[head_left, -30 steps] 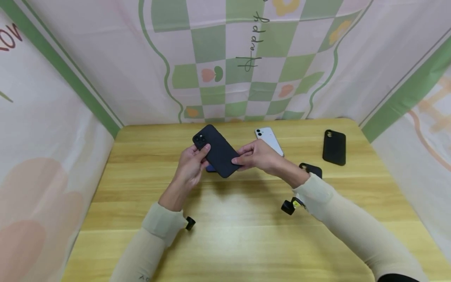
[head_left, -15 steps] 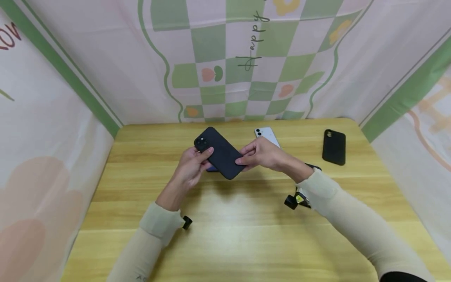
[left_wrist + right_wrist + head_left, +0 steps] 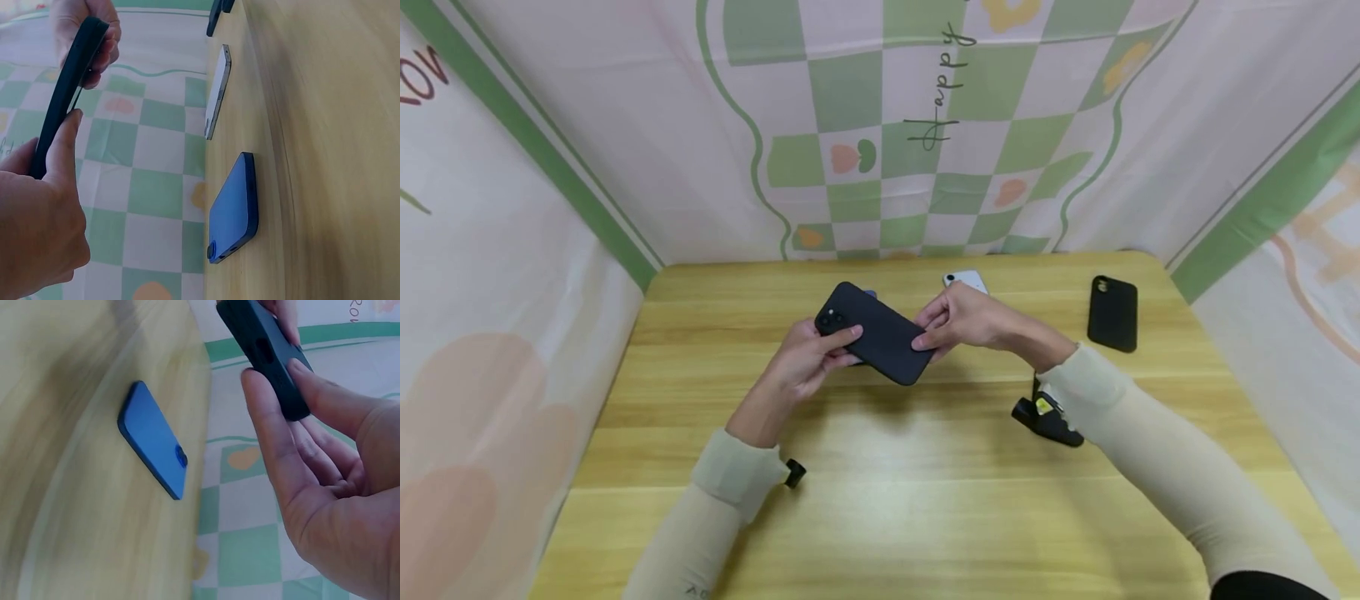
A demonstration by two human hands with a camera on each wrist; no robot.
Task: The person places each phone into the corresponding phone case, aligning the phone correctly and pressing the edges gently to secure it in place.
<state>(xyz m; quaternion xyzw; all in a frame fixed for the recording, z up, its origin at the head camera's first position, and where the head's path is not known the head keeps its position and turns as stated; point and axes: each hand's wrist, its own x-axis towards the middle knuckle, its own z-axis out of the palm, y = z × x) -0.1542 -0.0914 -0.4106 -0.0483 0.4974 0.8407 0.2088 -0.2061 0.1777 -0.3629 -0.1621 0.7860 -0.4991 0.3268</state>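
A phone in a black case point(image 3: 883, 337) is held up over the table in both hands, its camera corner toward the upper left in the head view. My left hand point(image 3: 797, 360) grips the camera end, thumb flat across the back. The opposite end is pinched by my right hand point(image 3: 972, 321), thumb on the back and fingers behind. In the right wrist view that end shows a port cutout facing the camera. Below the hands a blue phone point(image 3: 232, 209) lies on the table, mostly covered in the head view.
A white phone point(image 3: 967, 280) lies at the back of the wooden table point(image 3: 880, 517), partly behind the right hand. One black phone case point(image 3: 1112, 315) sits at the far right. A second black case point(image 3: 1062, 429) shows under the right wrist. Printed cloth walls stand around the table.
Both hands have shifted the black-cased phone slightly right and toward the body, turning it a little flatter. The right forearm now covers more of the white phone and exposes the nearer case's lower part.
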